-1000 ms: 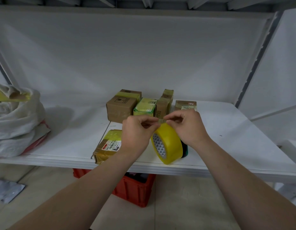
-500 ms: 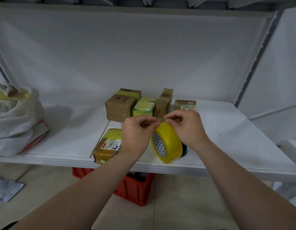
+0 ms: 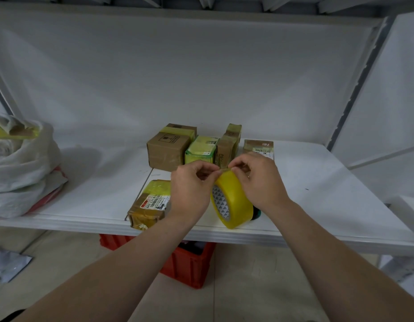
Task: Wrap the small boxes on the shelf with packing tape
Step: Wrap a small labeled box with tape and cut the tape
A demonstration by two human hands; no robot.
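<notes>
1. Pinching tape end atop yellow tape roll (image 3: pixel 236 201): left hand (image 3: pixel 192 189), right hand (image 3: pixel 259 182), both clamped on it.
2. Roll stands on edge, shelf (image 3: pixel 317 194) near edge.
3. Nearest box (image 3: pixel 150 205) just left of left hand.

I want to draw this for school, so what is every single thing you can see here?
white metal shelf: one, white, straight ahead
yellow roll of packing tape: one, yellow, on edge near shelf front
taped brown cardboard box with printed label: one, brown, front, left of roll
large brown cardboard box: one, brown, back row, leftmost
green carton: one, green, back row, next along
narrow brown cardboard box: one, brown, back row, upright
flat brown labelled box: one, brown, back row, rightmost
white fabric sack: one, white, shelf's left end
red plastic crate: one, red, floor under shelf
left hand: one, pinching the roll's top
right hand: one, pinching the roll's top
</notes>
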